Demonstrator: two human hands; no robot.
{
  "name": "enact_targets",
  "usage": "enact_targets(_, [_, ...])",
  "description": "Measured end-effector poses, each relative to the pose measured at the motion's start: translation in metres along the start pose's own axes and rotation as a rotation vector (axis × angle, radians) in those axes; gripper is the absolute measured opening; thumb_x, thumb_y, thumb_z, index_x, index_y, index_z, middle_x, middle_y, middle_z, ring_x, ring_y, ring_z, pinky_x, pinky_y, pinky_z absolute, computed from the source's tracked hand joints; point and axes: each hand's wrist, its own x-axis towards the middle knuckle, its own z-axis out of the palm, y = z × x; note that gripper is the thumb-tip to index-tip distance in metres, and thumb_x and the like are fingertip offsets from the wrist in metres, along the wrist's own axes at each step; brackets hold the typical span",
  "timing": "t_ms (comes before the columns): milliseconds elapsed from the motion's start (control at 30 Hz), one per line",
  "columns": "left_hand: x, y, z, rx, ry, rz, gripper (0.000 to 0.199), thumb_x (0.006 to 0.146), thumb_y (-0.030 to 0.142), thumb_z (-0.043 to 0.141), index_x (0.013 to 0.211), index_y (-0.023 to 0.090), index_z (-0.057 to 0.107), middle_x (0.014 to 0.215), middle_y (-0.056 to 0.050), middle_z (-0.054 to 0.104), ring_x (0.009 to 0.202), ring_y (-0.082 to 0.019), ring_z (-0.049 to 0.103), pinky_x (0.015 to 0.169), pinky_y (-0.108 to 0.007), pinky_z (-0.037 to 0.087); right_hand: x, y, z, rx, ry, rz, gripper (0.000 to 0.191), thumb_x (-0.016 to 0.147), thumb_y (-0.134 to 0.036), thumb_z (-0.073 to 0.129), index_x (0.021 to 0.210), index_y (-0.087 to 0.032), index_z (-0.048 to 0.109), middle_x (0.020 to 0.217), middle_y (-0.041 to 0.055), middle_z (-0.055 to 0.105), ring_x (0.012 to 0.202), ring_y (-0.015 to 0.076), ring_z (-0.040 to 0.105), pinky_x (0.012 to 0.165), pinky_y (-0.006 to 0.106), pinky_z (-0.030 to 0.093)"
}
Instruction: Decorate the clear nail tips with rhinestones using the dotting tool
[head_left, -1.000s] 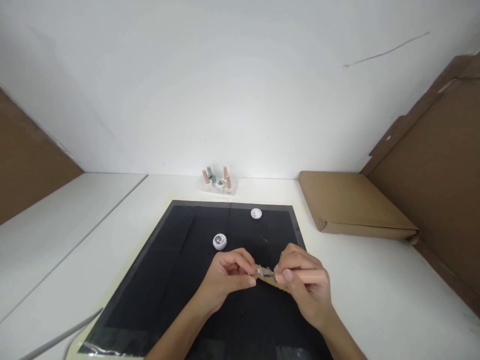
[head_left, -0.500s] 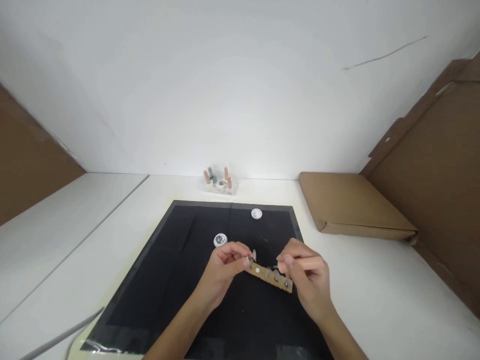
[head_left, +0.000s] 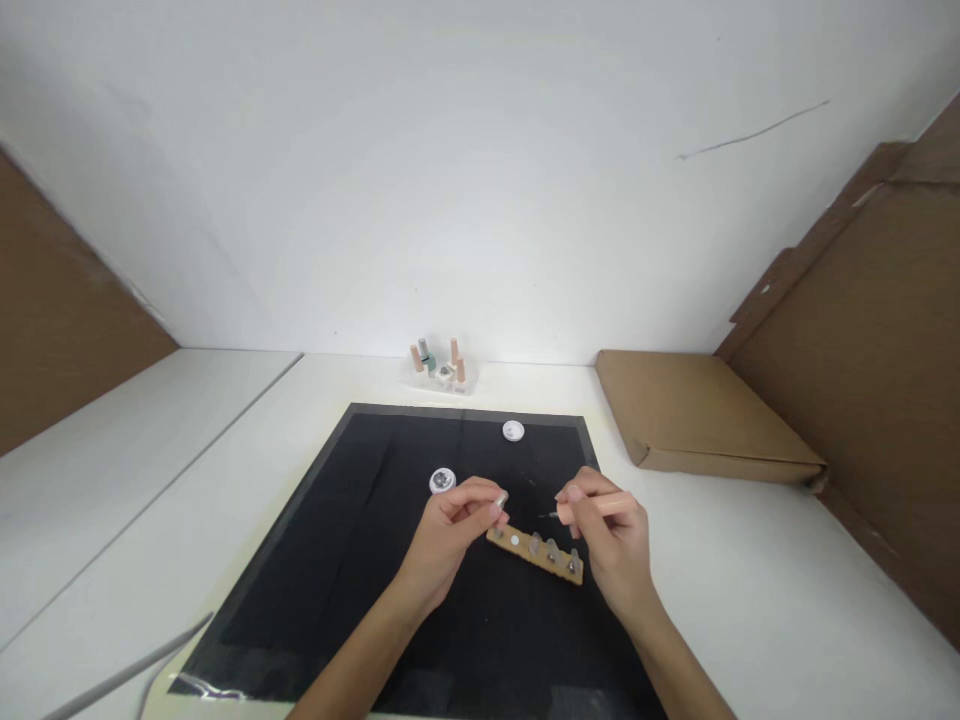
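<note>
Between thumb and fingers, my left hand [head_left: 457, 525] pinches a small clear nail tip [head_left: 502, 498] just above the left end of a wooden strip. The wooden strip [head_left: 536, 556] lies on the black mat [head_left: 352, 560] and bears several clear nail tips on small mounts and a white dot. My right hand [head_left: 611, 535] is closed around the peach handle of a thin brush [head_left: 596, 508], whose tip points left toward my left hand without touching it. Partly behind my left hand stands a small white jar [head_left: 442, 480] with silvery contents.
A white round lid [head_left: 513, 430] lies near the mat's back edge. Behind the mat, a clear tray [head_left: 469, 382] holds several small bottles. A flat cardboard box [head_left: 712, 410] rests at the right, with upright cardboard panels at both sides.
My left hand has lifted slightly with the nail tip, off the strip's left end. The brush in my right hand has risen a little, clear of the strip.
</note>
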Motion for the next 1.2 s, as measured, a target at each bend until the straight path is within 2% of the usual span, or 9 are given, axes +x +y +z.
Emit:
enact_targets(167, [-0.0006,0.0019,0.0012,0.032,-0.062,0.006,0.015,0.067,0.029,0.083,0.073,0.015,0.079,0.076,-0.001,0.062,0.061,-0.008,0.058,0.064,-0.021,0.046,0.0017,-0.0034,-0.0014,0.002,-0.1,-0.096,0.039,0.09,-0.016,0.053,0.052,-0.02,0.061,0.061,0.0012,0.064,0.062,0.014,0.058,0.056,0.025,0.044])
enact_targets(300, [-0.0036,0.0032,0.0025,0.072,-0.115,-0.007,0.015,0.071,0.029,0.08,0.074,0.014,0.078,0.073,-0.002,0.062,0.062,-0.009,0.056,0.063,-0.021,0.045,0.0029,-0.0071,-0.0009,0.011,-0.194,-0.202,0.025,0.088,-0.015,0.056,0.068,-0.022,0.07,0.07,0.0025,0.07,0.064,0.0149,0.058,0.058,0.027,0.047])
enact_targets(500, [-0.0036,0.0044,0.0022,0.087,-0.148,-0.03,0.016,0.073,0.029,0.078,0.072,0.013,0.077,0.072,-0.002,0.063,0.062,-0.009,0.055,0.063,-0.021,0.045,0.0029,-0.007,0.0008,-0.016,-0.237,-0.246,0.016,0.086,-0.012,0.059,0.085,-0.023,0.072,0.073,0.0033,0.071,0.068,0.016,0.059,0.059,0.027,0.05])
enact_targets(633, [-0.003,0.0044,0.0026,0.076,-0.128,-0.048,0.018,0.071,0.031,0.079,0.071,0.013,0.077,0.07,-0.002,0.064,0.061,-0.01,0.055,0.063,-0.021,0.045,0.0016,-0.0046,0.0002,-0.067,-0.218,-0.234,0.016,0.083,-0.009,0.059,0.077,-0.02,0.069,0.069,0.0037,0.069,0.064,0.016,0.058,0.056,0.028,0.048])
enact_targets(833, [-0.0033,0.0043,0.0048,0.042,-0.054,-0.079,0.023,0.067,0.034,0.082,0.071,0.012,0.076,0.069,-0.003,0.067,0.058,-0.009,0.055,0.061,-0.022,0.045,0.002,-0.0042,-0.0052,-0.144,-0.112,-0.233,0.031,0.084,-0.005,0.052,0.058,-0.02,0.061,0.059,0.0019,0.062,0.058,0.0154,0.053,0.053,0.028,0.043])
enact_targets(1200, [-0.002,0.0017,0.0048,-0.039,0.072,-0.091,0.031,0.058,0.037,0.087,0.075,0.014,0.077,0.07,-0.002,0.067,0.059,-0.007,0.055,0.062,-0.021,0.047,0.0024,-0.005,-0.0072,-0.153,-0.061,-0.192,0.037,0.086,-0.008,0.053,0.052,-0.02,0.059,0.059,0.0015,0.064,0.059,0.0144,0.053,0.054,0.027,0.041])
